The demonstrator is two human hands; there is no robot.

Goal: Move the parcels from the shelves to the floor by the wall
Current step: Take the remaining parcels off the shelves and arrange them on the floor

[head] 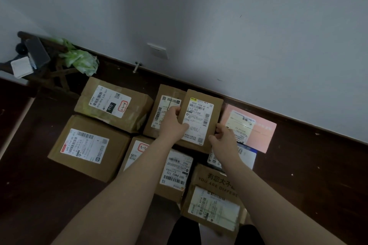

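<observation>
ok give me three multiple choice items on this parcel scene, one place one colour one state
1. Where does the flat pink parcel lie?
A. on a shelf
B. on the dark floor by the white wall, right of the small brown cardboard box
C. inside a crate
2. What colour is the crumpled plastic bag at the far left?
A. green
B. red
C. black
3. How is the small brown cardboard box?
A. torn open
B. held by both hands
C. taped to the wall
Answers: 1 B, it lies at the wall's foot; 2 A, its folds are pale green; 3 B, the left hand grips its left edge, the right hand its near corner.
</observation>
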